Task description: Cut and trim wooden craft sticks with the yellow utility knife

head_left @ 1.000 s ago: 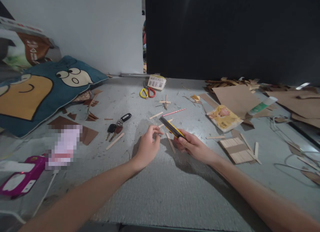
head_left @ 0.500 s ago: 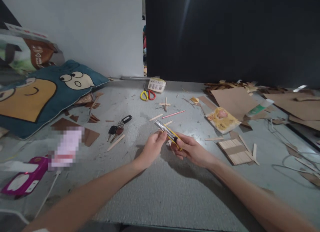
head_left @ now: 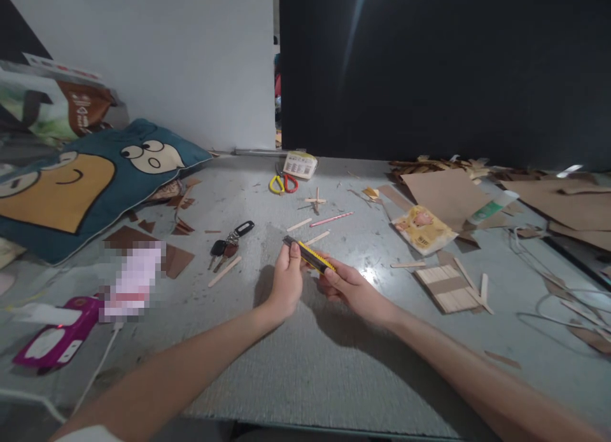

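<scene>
Both hands hold a yellow and black utility knife (head_left: 311, 256) above the middle of the grey table. My left hand (head_left: 287, 278) pinches its far left end, thumb on top. My right hand (head_left: 352, 284) grips the near right end, with the thumb along the body and the fingers curled beneath. Whether any blade sticks out cannot be made out. Just beyond the knife lie a wooden craft stick (head_left: 317, 238), a second craft stick (head_left: 299, 224) and a pink striped pencil (head_left: 331, 219). Farther back is a small cross-shaped piece of joined sticks (head_left: 316, 201).
Keys (head_left: 229, 246) lie at left, near a purple power strip (head_left: 57, 334) and a blue cartoon pillow (head_left: 119, 168). Scissors (head_left: 283, 184) rest at the back. On the right are a yellow packet (head_left: 422, 229), a bundle of craft sticks (head_left: 446, 286), cardboard (head_left: 443, 194) and cables (head_left: 548, 308).
The knife has turned in my hands, so its dark and yellow edge now shows instead of its silvery face. My left hand has shifted to the knife's far end.
</scene>
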The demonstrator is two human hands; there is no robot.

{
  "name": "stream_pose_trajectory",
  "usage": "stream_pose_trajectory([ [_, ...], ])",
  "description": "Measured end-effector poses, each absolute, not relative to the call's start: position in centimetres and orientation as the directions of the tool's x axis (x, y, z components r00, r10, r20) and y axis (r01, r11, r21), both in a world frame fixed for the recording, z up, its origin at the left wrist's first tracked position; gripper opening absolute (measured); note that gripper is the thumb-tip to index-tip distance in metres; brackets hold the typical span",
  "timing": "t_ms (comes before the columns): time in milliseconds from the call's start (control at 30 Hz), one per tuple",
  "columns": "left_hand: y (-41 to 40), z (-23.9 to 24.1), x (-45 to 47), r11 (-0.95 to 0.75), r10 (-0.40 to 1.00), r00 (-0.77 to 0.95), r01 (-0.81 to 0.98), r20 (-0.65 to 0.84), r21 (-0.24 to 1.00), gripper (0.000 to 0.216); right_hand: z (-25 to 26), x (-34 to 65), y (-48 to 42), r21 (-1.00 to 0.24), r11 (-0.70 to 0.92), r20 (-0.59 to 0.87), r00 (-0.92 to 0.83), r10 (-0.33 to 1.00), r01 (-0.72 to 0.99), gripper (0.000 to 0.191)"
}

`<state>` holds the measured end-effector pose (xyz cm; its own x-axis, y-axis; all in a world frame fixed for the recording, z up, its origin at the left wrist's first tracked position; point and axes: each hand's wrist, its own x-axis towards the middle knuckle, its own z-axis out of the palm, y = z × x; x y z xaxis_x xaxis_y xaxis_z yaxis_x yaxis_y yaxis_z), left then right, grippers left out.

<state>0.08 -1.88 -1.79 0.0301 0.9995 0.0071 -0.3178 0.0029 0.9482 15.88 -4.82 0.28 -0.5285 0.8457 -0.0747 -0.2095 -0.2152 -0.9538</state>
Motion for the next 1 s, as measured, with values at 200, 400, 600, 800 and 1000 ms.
stream_pose_trajectory([
  [200,-1.9,-1.4,0.1,-0.001,1.0,0.024,-0.284,0.008,0.959,0.047,-0.2,15.7,-4.5,-0.969,-0.171,-0.066,-0.473,0.878,-0.181,0.071],
  [400,-2.0,-1.0,-0.2,-0.013,0.998,0.055,-0.312,0.031,0.95,0.046,0.7,16.2,-4.6,-0.971,-0.183,-0.09,-0.468,0.879,-0.156,0.066],
  [600,-2.6,-0.7,-0.1,-0.02,0.994,0.096,-0.319,0.054,0.948,0.055,1.1,17.1,-4.8,-0.945,-0.282,-0.159,-0.517,0.841,-0.168,0.051],
  [800,-2.7,-0.5,0.1,-0.066,0.99,0.089,-0.375,0.107,0.925,0.061,1.0,17.5,-4.8,-0.949,-0.277,-0.146,-0.566,0.812,-0.152,0.045],
  [1000,-3.0,-0.4,0.2,-0.088,0.986,0.108,-0.33,0.13,0.94,0.064,1.2,17.2,-4.5,-0.968,-0.239,-0.17,-0.497,0.851,-0.077,0.056],
])
